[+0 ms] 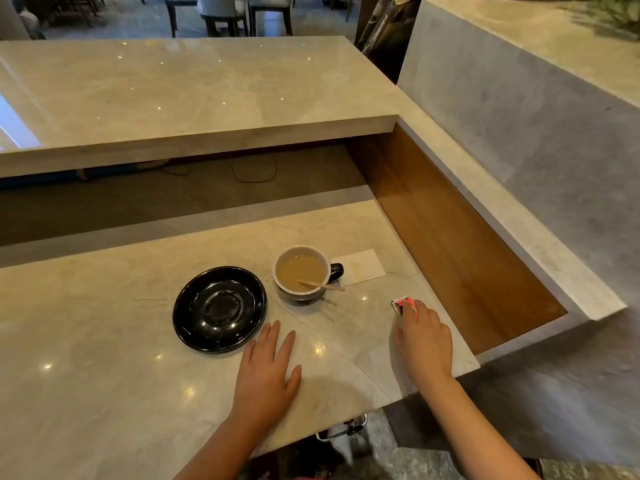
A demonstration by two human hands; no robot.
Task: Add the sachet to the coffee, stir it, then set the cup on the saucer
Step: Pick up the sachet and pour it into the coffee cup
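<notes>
Two fingers of my right hand point(424, 337) pinch a red-and-white sachet point(401, 304) at lower right; my left hand point(266, 372) lies flat, fingers spread, near the black saucer point(194, 327)

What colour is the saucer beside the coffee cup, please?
Glossy black, seen in the head view: the round saucer left of the cup.

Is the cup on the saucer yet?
No, the cup stands on the counter just right of the empty black saucer, with the stirrer in it.
</notes>
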